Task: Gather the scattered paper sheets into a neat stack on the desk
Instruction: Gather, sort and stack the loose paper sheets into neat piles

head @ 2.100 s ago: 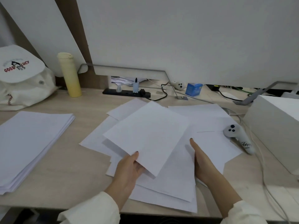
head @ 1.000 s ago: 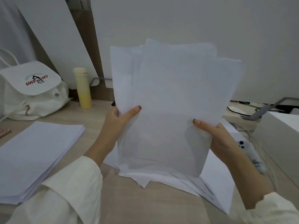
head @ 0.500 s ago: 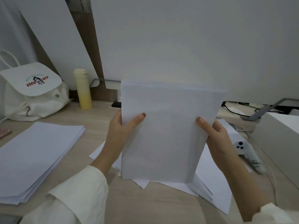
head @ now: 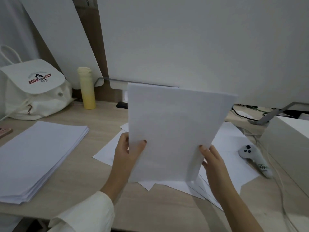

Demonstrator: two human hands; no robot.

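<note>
I hold a squared bundle of white paper sheets (head: pixel 173 131) upright over the middle of the desk, its lower edge down on the loose sheets. My left hand (head: pixel 127 153) grips its left edge, thumb on the front. My right hand (head: pixel 212 158) grips the right edge the same way. Several scattered sheets (head: pixel 234 144) lie flat on the desk under and to the right of the bundle. A thick neat stack of paper (head: pixel 38 154) lies at the left of the desk.
A white backpack (head: pixel 35 91) and a yellow bottle (head: pixel 87 87) stand at the back left. A white controller (head: pixel 255 159) with a cable lies at the right, beside a white box (head: pixel 291 144). Large white boards (head: pixel 184 44) rise behind the desk. A phone (head: pixel 5 131) sits at the far left edge.
Both hands lifted the fanned sheets off the desk, then squared them into one even bundle and lowered it until its bottom edge reached the loose sheets.
</note>
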